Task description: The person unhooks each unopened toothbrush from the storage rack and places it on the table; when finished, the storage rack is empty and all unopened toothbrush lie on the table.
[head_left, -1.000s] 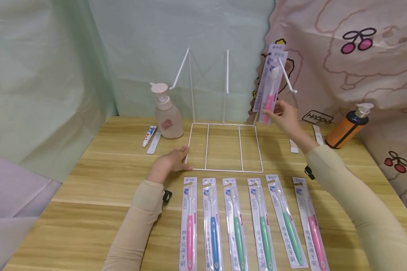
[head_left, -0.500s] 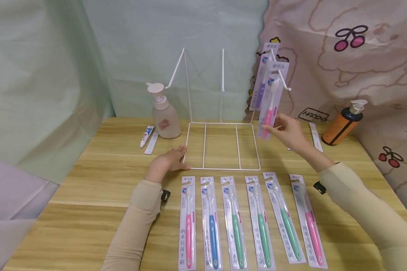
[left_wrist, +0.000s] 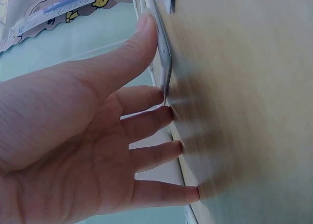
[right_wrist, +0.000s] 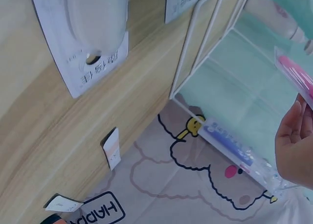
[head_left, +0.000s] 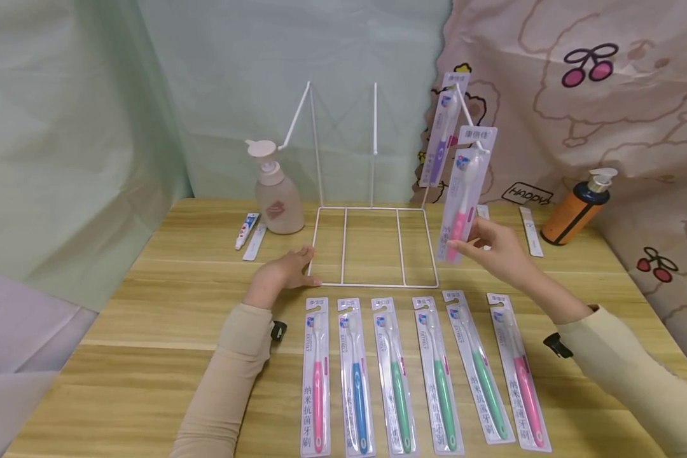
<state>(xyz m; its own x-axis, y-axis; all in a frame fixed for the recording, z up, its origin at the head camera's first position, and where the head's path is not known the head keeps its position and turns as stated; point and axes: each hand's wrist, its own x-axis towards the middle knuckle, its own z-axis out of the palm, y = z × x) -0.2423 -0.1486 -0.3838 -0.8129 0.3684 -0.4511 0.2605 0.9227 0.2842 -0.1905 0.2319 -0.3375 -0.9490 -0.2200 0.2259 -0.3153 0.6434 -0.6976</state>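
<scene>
While pinched at its lower end, the pack hangs upright from a peg.
Pack: pink toothbrush pack point(head_left: 465, 191), clear blister on white card, white bristles on top.
Right hand point(head_left: 495, 245): fingers clamped on the pack.
Left hand point(head_left: 283, 275): fingers straight, pressing the wire rack point(head_left: 372, 210) base corner.
Table point(head_left: 177, 267): six packs in a row.

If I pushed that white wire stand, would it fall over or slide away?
The white wire stand looks thin and light, so a push would probably slide it on the smooth wooden table. Its tall hooks carry packs up high, so it might tip. That may be why the left hand presses on its base corner.
</scene>
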